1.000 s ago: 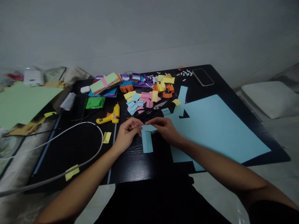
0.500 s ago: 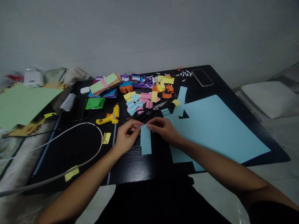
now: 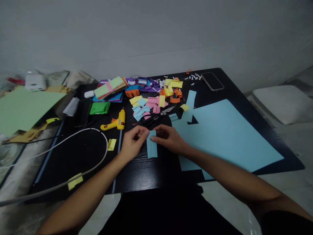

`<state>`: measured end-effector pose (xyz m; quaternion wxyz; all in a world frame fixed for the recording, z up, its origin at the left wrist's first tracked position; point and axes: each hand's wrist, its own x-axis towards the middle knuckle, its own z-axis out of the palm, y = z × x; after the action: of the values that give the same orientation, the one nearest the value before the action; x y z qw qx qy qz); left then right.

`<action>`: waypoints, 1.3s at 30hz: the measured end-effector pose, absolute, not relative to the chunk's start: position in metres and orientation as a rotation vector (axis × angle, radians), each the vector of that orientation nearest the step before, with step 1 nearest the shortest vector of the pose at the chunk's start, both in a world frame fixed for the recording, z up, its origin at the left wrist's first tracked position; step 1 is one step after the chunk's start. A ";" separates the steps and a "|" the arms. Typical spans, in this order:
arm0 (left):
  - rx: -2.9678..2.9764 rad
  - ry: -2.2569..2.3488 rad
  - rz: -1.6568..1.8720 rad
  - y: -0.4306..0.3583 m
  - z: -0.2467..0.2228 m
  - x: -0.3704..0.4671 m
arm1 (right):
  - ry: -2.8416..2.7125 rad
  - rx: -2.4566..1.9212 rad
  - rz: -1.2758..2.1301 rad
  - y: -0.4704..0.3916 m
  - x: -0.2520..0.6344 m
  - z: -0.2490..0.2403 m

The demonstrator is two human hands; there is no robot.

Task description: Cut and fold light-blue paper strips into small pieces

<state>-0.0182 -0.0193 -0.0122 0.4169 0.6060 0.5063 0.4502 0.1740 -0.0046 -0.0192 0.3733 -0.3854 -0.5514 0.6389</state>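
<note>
A light blue paper strip (image 3: 152, 148) is held upright between my two hands over the black table. My left hand (image 3: 133, 142) pinches its upper left edge between thumb and fingers. At the upper right edge, my right hand (image 3: 170, 138) grips the same strip, its thumb lying across the front. Just beyond my hands lie black-handled scissors (image 3: 167, 111), and a small folded blue piece (image 3: 173, 117) sits to their right. Large light blue sheets (image 3: 227, 137) spread out beneath and beyond my right forearm.
A yellow glue gun (image 3: 119, 120) rests left of my hands. Behind are folded pink pieces (image 3: 154, 102), green papers (image 3: 99, 108) and a stack of coloured paper (image 3: 111, 88). A white cable (image 3: 106, 143) loops at left; a phone (image 3: 212, 81) lies at the back right.
The strip's lower end has risen slightly and the strip looks shorter. My right thumb has slid from its top edge down onto its front. My left hand stays nearly still.
</note>
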 end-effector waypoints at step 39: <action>1.275 1.380 1.349 0.002 -0.011 -0.039 | -1.234 -1.099 1.482 0.004 0.179 -0.021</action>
<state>-0.0388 0.0016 -0.0108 0.4023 0.5046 0.5462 0.5340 0.1790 0.0044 -0.0212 0.4449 -0.4435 -0.4978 0.5980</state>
